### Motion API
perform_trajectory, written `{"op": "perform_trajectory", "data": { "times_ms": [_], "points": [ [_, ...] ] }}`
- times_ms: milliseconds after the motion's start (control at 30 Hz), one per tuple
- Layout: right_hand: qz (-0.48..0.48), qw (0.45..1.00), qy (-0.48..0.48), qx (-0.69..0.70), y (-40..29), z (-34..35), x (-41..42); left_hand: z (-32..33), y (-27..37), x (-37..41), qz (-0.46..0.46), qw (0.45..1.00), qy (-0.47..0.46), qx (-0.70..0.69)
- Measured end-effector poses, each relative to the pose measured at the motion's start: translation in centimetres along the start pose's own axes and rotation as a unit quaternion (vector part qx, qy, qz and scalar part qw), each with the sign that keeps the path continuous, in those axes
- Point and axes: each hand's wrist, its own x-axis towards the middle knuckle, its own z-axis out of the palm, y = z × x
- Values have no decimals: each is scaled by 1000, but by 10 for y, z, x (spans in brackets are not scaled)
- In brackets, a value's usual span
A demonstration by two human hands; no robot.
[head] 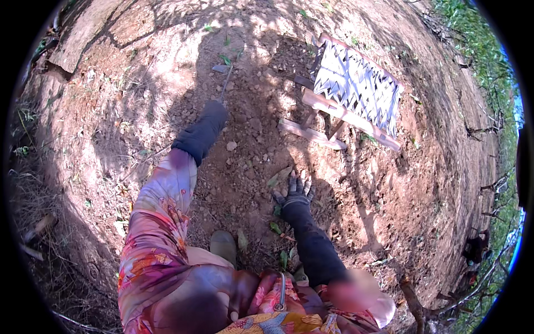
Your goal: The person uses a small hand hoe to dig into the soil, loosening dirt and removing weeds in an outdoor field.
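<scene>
My left arm reaches forward over the soil in a dark sleeve cover. At its end my left hand [215, 110] is wrapped in dark cloth, so its fingers do not show. A thin metal rod of a hand tool [227, 85] runs out from it to a small flat blade on the ground. Nearer to me, my right hand [295, 188], in a striped glove with bare fingertips, rests on the bare soil [246, 167] with its fingers spread. A dry leaf [279, 177] lies beside those fingertips.
A low wooden stool [354, 89] with a woven pale-strip seat sits ahead to the right. One boot [223, 244] shows below me. Cracked earth [131, 25] lies at the far left, branches [413, 302] at the lower right. Another person [475, 248] is by the right edge.
</scene>
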Motion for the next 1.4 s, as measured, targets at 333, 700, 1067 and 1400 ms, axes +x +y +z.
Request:
{"op": "perform_trajectory", "data": {
  "times_ms": [333,700,1067,1400],
  "points": [
    [23,1000,-10,-15,13,-6,-3,-83,35,-12,71,993,93,10],
    [41,997,-58,-9,4,-11,0,-31,65,5,-9,998,13,-54],
    [34,999,-32,-9,9,-7,-2,-75,23,-34,93,992,80,-23],
    [36,998,-56,-7,-1,-7,3,-31,61,40,-14,999,35,-38]
  ]
}}
